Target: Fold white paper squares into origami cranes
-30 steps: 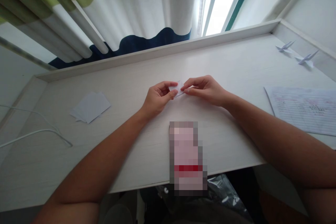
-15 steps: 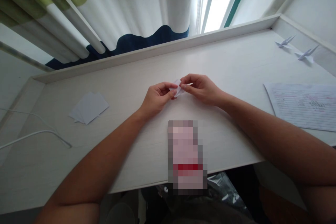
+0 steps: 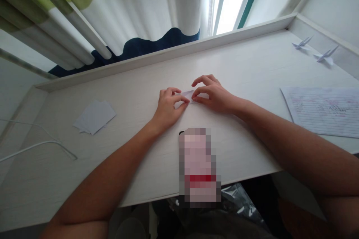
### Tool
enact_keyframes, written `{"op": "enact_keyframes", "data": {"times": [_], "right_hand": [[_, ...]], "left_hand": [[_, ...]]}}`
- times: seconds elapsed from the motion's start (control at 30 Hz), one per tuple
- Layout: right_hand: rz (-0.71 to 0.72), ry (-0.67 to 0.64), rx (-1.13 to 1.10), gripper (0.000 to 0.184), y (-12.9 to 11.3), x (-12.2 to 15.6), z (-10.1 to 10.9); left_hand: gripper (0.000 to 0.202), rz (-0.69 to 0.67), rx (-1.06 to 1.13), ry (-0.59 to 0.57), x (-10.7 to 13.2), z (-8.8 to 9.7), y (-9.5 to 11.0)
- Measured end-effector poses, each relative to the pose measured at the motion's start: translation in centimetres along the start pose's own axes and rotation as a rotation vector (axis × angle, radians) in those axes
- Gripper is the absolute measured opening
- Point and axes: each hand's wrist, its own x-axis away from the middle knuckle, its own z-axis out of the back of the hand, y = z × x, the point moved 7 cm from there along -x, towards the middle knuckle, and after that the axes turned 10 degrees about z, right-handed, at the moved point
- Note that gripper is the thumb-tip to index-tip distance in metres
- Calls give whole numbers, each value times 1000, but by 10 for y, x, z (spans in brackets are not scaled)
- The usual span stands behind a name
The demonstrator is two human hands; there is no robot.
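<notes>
A small piece of white folded paper (image 3: 187, 93) is between my two hands at the middle of the desk, low over the surface or on it. My left hand (image 3: 169, 105) grips its near edge, thumb and index finger meeting there. From the other side, my right hand (image 3: 215, 95) pinches the paper with thumb and a finger, while another finger is raised and arched above. Part of the paper is covered by my fingers, so its full shape is hidden.
Loose white paper squares (image 3: 95, 117) lie on the left, beside a white cable (image 3: 39, 144). A blurred-out flat object (image 3: 198, 160) is at the near edge. Two folded paper birds (image 3: 303, 43) stand far right, behind lined written sheets (image 3: 322, 110). A raised rim (image 3: 140, 59) borders the desk.
The paper has gone from being held up between my fingertips to a lower, flatter position. My right index finger has lifted away, and the left fingers have shifted to its near edge.
</notes>
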Motion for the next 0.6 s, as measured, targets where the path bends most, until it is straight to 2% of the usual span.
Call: {"op": "enact_keyframes", "data": {"times": [0.1,0.23,0.37,0.5,0.6], "right_hand": [[28,-28,6,13,-1,-1,0],[59,-101,-43,18,-2,-3,-2],[85,-123,-115,21,-4,-3,-2],[55,-132,-166,20,-4,-2,-1],[43,-136,-151,20,-4,-3,-2]], "left_hand": [[11,-93,-139,31,2,4,8],[17,-247,-180,-88,4,0,20],[23,-334,-150,-159,5,0,25],[23,-280,-54,-238,4,-1,19],[20,-202,55,-214,1,0,11]]}}
